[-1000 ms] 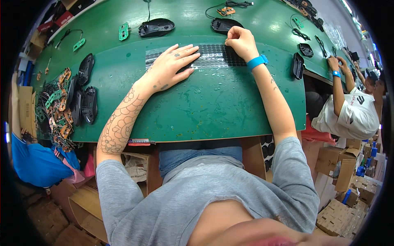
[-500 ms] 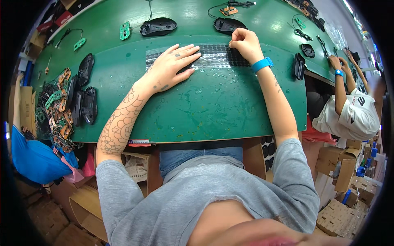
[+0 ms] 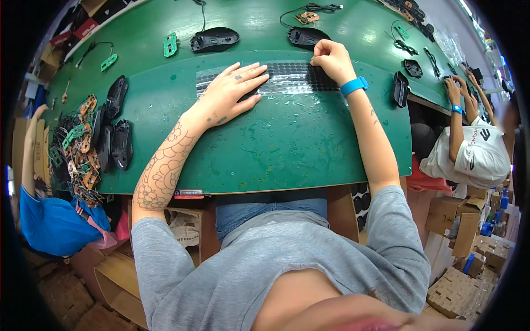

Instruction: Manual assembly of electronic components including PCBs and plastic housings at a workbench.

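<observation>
A clear sheet with rows of round black adhesive pads (image 3: 290, 78) lies flat on the green table mat. My left hand (image 3: 233, 91) rests on its left part, palm down, fingers stretched out and holding nothing. Over the right part, my right hand (image 3: 333, 59) has thumb and forefinger pinched together at the black pads. Whatever is between those fingertips is too small to make out. Just beyond the sheet are two black mouse shells, one (image 3: 215, 39) behind my left hand and the other (image 3: 305, 37) beside my right hand.
A heap of orange and green circuit boards with wires (image 3: 83, 146) lies at the left, beside several black mouse shells (image 3: 121, 144). Another shell (image 3: 400, 90) sits by the mat's right edge. Co-workers are at both sides: a blue shirt (image 3: 58, 223) left, a white shirt (image 3: 475, 151) right.
My hands have hardly moved; the right one still pinches at the sheet. At the left, the co-worker in blue has raised an arm toward the table.
</observation>
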`<state>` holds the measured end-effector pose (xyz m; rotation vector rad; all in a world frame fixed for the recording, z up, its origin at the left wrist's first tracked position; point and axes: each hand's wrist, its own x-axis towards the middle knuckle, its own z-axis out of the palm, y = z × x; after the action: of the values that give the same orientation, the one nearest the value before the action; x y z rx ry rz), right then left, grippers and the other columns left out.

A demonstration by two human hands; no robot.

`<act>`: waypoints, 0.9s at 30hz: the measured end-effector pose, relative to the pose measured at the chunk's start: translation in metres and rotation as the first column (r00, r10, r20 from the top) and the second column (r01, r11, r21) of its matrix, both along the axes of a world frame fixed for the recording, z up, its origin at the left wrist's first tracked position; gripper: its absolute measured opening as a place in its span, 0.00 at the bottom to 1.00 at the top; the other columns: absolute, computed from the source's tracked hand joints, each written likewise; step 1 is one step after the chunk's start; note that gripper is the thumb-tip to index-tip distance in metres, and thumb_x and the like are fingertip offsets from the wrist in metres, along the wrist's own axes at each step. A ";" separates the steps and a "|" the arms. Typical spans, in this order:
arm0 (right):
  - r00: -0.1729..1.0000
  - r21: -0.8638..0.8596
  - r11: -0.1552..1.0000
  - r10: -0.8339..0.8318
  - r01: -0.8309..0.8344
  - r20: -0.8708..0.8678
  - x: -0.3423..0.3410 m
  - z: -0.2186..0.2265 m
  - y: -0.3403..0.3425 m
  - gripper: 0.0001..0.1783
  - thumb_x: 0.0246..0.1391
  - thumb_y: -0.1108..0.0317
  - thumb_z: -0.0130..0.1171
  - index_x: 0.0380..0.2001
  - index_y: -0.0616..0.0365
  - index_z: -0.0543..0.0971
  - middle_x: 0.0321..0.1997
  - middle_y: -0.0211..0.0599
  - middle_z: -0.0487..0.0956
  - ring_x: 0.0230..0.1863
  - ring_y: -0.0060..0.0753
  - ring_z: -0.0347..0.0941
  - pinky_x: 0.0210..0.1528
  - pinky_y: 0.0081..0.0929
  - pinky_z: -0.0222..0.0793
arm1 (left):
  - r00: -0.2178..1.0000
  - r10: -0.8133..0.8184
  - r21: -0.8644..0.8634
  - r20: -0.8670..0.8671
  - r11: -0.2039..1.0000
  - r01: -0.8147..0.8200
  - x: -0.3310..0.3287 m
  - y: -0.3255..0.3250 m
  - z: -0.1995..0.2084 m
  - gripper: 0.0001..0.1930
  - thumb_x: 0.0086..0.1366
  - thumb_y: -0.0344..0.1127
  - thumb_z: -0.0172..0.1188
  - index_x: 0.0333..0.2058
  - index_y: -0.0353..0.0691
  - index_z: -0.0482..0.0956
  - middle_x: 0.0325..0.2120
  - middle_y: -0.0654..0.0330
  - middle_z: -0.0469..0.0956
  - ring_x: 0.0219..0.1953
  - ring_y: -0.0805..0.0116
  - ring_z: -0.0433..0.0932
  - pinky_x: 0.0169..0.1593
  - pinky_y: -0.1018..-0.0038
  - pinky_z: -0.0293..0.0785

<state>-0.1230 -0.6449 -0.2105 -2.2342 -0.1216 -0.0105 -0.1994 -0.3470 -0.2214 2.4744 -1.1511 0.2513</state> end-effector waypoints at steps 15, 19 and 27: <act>0.999 0.020 1.000 -0.007 0.006 0.039 0.003 -0.003 -0.007 0.06 0.41 0.77 0.63 0.22 0.55 0.76 0.21 0.25 0.75 0.25 0.22 0.67 0.33 0.19 0.66 | 1.000 -0.013 -0.016 -0.006 1.000 0.013 0.001 -0.002 0.001 0.25 0.68 0.38 0.58 0.64 0.43 0.71 0.67 0.60 0.67 0.71 0.63 0.62 0.74 0.59 0.53; 1.000 -0.007 1.000 0.018 -0.018 0.021 0.006 -0.001 -0.014 0.03 0.40 0.75 0.63 0.22 0.56 0.78 0.21 0.27 0.76 0.25 0.27 0.69 0.34 0.23 0.69 | 1.000 -0.010 -0.008 0.001 1.000 0.010 0.003 -0.001 0.000 0.26 0.68 0.38 0.58 0.64 0.43 0.71 0.67 0.60 0.67 0.70 0.63 0.63 0.74 0.59 0.53; 0.986 -0.014 0.994 0.112 -0.111 0.123 0.007 -0.008 -0.019 0.04 0.41 0.76 0.59 0.24 0.56 0.77 0.21 0.26 0.74 0.24 0.26 0.66 0.31 0.24 0.66 | 1.000 -0.021 -0.011 0.016 1.000 0.021 0.005 0.001 -0.003 0.24 0.67 0.41 0.59 0.61 0.42 0.74 0.65 0.57 0.70 0.69 0.61 0.65 0.72 0.54 0.56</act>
<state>-0.1159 -0.6634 -0.2190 -2.2307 -0.3149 -0.0873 -0.1948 -0.3464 -0.2240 2.4540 -1.1784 0.2707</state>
